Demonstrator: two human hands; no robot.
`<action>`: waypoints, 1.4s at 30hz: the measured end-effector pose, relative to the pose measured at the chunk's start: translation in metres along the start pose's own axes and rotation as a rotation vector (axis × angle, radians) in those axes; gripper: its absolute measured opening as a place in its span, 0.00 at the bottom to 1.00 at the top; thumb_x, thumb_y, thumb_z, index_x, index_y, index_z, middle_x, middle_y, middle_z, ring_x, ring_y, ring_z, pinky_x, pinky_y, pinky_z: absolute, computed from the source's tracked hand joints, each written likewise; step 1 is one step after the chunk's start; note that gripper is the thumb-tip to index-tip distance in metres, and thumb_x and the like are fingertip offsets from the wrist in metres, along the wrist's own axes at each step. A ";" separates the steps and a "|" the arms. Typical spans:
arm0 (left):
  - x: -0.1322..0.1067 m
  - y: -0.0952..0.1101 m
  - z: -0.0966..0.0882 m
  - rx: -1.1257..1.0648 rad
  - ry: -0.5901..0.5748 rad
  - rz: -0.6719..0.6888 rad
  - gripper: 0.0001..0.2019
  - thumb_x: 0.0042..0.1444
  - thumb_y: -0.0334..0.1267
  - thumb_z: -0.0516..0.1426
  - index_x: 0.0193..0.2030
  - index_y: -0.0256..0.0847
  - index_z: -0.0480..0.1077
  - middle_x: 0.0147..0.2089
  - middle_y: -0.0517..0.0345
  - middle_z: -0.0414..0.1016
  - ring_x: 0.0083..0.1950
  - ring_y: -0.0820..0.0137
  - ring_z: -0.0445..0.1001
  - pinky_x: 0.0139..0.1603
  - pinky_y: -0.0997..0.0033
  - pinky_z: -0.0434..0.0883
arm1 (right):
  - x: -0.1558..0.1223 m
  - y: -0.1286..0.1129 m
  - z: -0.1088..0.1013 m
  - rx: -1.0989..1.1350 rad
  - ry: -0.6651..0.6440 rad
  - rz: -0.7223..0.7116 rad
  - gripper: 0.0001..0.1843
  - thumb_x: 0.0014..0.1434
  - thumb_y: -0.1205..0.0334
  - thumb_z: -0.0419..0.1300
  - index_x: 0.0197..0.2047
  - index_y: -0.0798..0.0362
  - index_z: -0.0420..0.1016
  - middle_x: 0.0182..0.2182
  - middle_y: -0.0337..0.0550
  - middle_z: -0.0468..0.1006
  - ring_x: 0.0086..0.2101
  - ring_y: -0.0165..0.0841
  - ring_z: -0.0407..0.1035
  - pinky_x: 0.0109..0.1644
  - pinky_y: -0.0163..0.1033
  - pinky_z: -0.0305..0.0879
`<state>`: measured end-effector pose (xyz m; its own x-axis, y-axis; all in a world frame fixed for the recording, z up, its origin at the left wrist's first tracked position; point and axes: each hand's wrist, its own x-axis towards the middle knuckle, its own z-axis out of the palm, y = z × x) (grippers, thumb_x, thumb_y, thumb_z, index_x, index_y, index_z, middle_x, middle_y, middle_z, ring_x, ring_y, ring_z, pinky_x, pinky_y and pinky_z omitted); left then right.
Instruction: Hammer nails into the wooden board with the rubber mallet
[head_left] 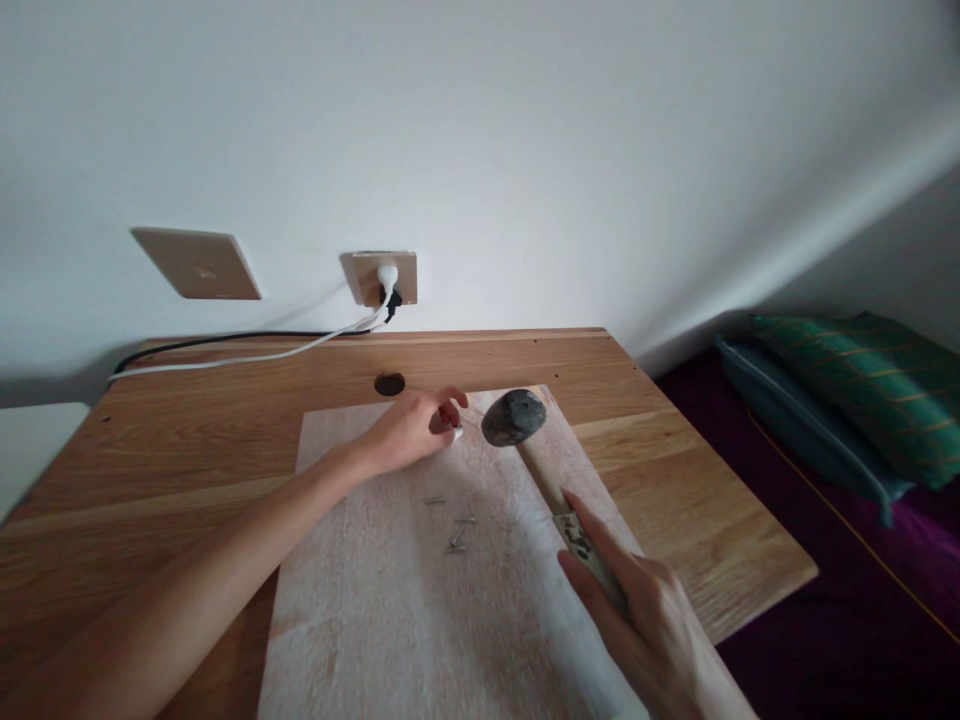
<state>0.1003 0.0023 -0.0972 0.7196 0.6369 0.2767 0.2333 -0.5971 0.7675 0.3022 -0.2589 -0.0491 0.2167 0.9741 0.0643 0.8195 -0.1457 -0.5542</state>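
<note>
My left hand [420, 425] reaches over the far part of a pale wooden board [360, 580], its thumb and finger pinched together. Between the fingertips is a small thin piece that looks like a nail, mostly hidden by the fingers. In my right hand [649, 610] is a rubber mallet with a dark rounded head [514, 417] and a light handle bearing a worn label. The mallet head is raised above the board, just right of my left fingertips. Several loose nails [459, 535] lie on the middle of the board, between my two hands.
The board rests on a wooden tabletop [705, 500] with a round cable hole [390, 384]. Behind it, a wall socket [367, 278] holds a white and a black plug, their cables [247, 358] running left. Cushions [862, 400] lie on purple fabric at right.
</note>
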 end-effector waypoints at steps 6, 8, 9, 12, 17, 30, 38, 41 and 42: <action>0.000 0.002 0.000 -0.037 -0.001 -0.043 0.20 0.53 0.25 0.60 0.52 0.41 0.72 0.35 0.62 0.81 0.34 0.71 0.79 0.38 0.73 0.72 | 0.023 -0.015 0.001 -0.026 -0.034 -0.103 0.30 0.76 0.51 0.51 0.74 0.56 0.66 0.35 0.48 0.88 0.30 0.38 0.82 0.35 0.38 0.79; 0.000 0.002 -0.001 -0.014 0.000 -0.046 0.23 0.51 0.22 0.60 0.53 0.41 0.72 0.37 0.61 0.82 0.36 0.70 0.80 0.39 0.72 0.73 | 0.027 -0.016 0.002 -0.052 -0.060 -0.128 0.29 0.76 0.50 0.50 0.73 0.54 0.67 0.34 0.46 0.87 0.30 0.38 0.83 0.35 0.39 0.79; -0.001 0.002 -0.001 -0.013 -0.001 -0.047 0.23 0.50 0.21 0.60 0.54 0.41 0.72 0.37 0.61 0.83 0.36 0.70 0.80 0.40 0.72 0.73 | 0.027 -0.017 0.003 -0.062 -0.069 -0.127 0.29 0.77 0.50 0.50 0.73 0.53 0.67 0.34 0.46 0.87 0.31 0.39 0.83 0.35 0.39 0.79; -0.001 0.001 -0.001 -0.033 -0.009 -0.045 0.25 0.51 0.21 0.60 0.55 0.41 0.71 0.38 0.60 0.83 0.37 0.70 0.80 0.40 0.72 0.74 | 0.026 -0.017 0.005 -0.070 -0.062 -0.106 0.29 0.77 0.49 0.49 0.74 0.52 0.66 0.37 0.48 0.88 0.33 0.39 0.84 0.33 0.39 0.79; -0.002 -0.001 0.000 -0.027 0.018 -0.030 0.24 0.49 0.21 0.61 0.53 0.41 0.73 0.37 0.61 0.83 0.36 0.70 0.80 0.39 0.72 0.74 | 0.025 -0.017 0.008 -0.094 -0.050 -0.168 0.29 0.77 0.50 0.49 0.73 0.55 0.66 0.33 0.47 0.86 0.30 0.38 0.83 0.33 0.39 0.79; -0.001 -0.005 0.000 -0.037 -0.006 -0.013 0.21 0.50 0.22 0.60 0.50 0.42 0.74 0.35 0.62 0.82 0.34 0.70 0.79 0.37 0.73 0.73 | 0.026 -0.022 0.009 -0.040 -0.036 -0.190 0.28 0.77 0.54 0.50 0.74 0.56 0.65 0.37 0.50 0.88 0.32 0.38 0.84 0.33 0.37 0.80; -0.002 -0.006 0.000 -0.018 0.002 -0.003 0.21 0.50 0.21 0.60 0.50 0.42 0.74 0.34 0.63 0.81 0.33 0.71 0.79 0.37 0.73 0.73 | 0.021 -0.019 0.014 -0.057 -0.032 -0.181 0.28 0.77 0.54 0.50 0.75 0.53 0.64 0.34 0.46 0.87 0.31 0.38 0.84 0.32 0.37 0.79; -0.001 -0.005 0.000 -0.038 -0.003 -0.023 0.22 0.50 0.21 0.60 0.51 0.42 0.73 0.36 0.63 0.82 0.35 0.70 0.79 0.38 0.73 0.74 | 0.019 -0.018 0.016 -0.061 -0.047 -0.167 0.28 0.77 0.54 0.50 0.75 0.52 0.64 0.35 0.47 0.87 0.31 0.38 0.84 0.31 0.37 0.79; -0.001 -0.005 0.000 -0.038 -0.007 -0.025 0.22 0.50 0.21 0.60 0.51 0.42 0.73 0.35 0.63 0.82 0.35 0.71 0.79 0.38 0.74 0.74 | 0.019 -0.018 0.016 -0.054 -0.034 -0.147 0.28 0.77 0.54 0.50 0.75 0.52 0.64 0.36 0.47 0.87 0.32 0.39 0.84 0.31 0.36 0.79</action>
<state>0.0980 0.0044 -0.1012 0.7186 0.6478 0.2529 0.2262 -0.5617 0.7958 0.2825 -0.2353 -0.0514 0.0752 0.9907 0.1131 0.8684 -0.0093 -0.4958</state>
